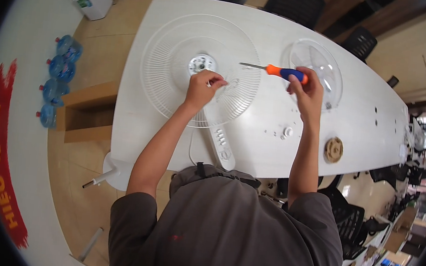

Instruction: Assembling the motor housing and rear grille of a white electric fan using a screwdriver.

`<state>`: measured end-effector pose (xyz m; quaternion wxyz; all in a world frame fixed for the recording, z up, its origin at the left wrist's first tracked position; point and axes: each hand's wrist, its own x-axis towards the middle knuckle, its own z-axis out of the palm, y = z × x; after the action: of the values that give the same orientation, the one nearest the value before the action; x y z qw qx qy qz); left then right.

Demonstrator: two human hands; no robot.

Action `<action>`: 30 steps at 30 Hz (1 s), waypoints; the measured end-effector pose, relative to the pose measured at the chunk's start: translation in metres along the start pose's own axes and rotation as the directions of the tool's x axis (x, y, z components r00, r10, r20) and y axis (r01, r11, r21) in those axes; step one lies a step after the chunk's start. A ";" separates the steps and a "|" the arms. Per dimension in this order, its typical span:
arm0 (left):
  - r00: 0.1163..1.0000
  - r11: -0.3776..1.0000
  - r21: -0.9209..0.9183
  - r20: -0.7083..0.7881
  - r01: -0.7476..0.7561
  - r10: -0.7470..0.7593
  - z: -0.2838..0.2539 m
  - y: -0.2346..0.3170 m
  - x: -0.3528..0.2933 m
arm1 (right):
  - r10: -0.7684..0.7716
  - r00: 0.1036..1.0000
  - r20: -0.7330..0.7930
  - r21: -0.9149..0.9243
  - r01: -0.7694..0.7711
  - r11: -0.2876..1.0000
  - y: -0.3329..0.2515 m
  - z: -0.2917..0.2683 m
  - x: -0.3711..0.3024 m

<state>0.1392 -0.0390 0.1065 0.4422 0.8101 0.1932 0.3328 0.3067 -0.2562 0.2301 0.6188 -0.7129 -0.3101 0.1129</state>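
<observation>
A round white wire fan grille (150, 65) lies on the table, with a white motor hub (195, 62) at its middle. From under its near edge the white fan body with its control buttons (221, 143) runs toward me. Over the grille, just below the hub, is my left hand (202, 92), its fingertips pinched together; whatever may be between them is too small to name. My right hand (309, 96) grips a screwdriver (280, 72) by its orange and blue handle. The screwdriver's shaft points left, over the right part of the grille.
Transparent fan blades and a second round grille (287, 63) lie at the far right of the white table (257, 152). A white knob-like part (287, 132), small loose pieces and a brown round part (334, 150) are nearer. Left on the floor stand a cardboard box (91, 95) and several water bottles (61, 68).
</observation>
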 end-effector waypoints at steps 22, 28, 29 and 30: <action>0.800 0.915 -0.081 0.520 0.396 -0.300 0.307 -0.024 -0.158 | 0.806 0.202 -0.557 0.725 -0.356 0.590 0.214 -0.151 -0.349; 0.800 0.926 -0.061 0.527 0.372 -0.287 0.317 -0.037 -0.153 | 0.853 0.190 -0.486 0.808 -0.274 0.521 0.247 -0.136 -0.363; 0.796 0.925 -0.057 0.532 0.375 -0.289 0.312 -0.037 -0.152 | 0.859 0.211 -0.467 0.822 -0.253 0.510 0.255 -0.135 -0.365; 0.767 0.918 -0.031 0.561 0.395 -0.311 0.310 -0.026 -0.146 | 0.858 0.198 -0.474 0.827 -0.235 0.511 0.255 -0.136 -0.365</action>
<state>0.2560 -0.2957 -0.0895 0.5917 0.7849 0.1832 0.0124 0.1724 -0.5893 -0.0661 0.7721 -0.4898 0.4010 0.0563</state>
